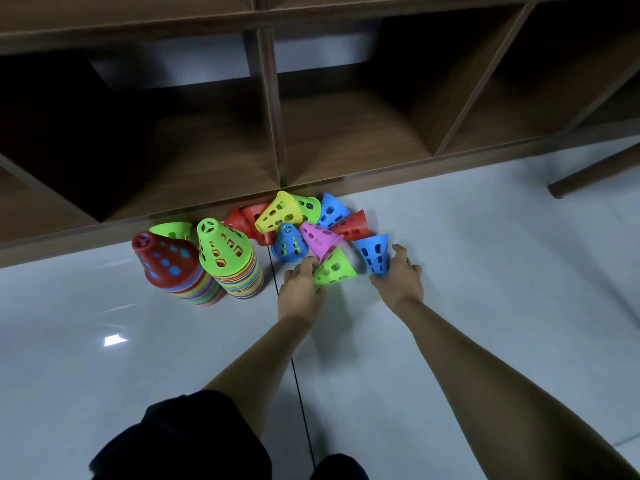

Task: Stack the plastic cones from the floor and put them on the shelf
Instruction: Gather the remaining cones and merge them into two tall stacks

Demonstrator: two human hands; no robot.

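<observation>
Head view is showing both our arms reaching forward and down, wrists nearly straight and palms turning inward, toward the loose pile (304, 223) of cones lying on the floor (138, 341) against the foot of the shelf (277, 133). Our left hand (301, 285) is curling round the narrow end of a green cone (334, 270) that is lying on its side with its rim pointing right. The fingertips are hiding behind the plastic, so we are judging that grip from the knuckles. Our right hand (398, 278) is wrapping thumb and fingers round the narrow end of a blue cone (374, 252), which is sitting rim up just beside the green one. We are judging these cones to be light, thin-walled and slightly springy, smooth but pierced with holes that are offering purchase. Taking them near the tip is looking safest, since squeezing the wide rim would probably flex it and spoil nesting. Two stacks (225, 271) are standing to the left, touching, the red-topped one tilting; nothing is sitting on the shelf yet.
</observation>
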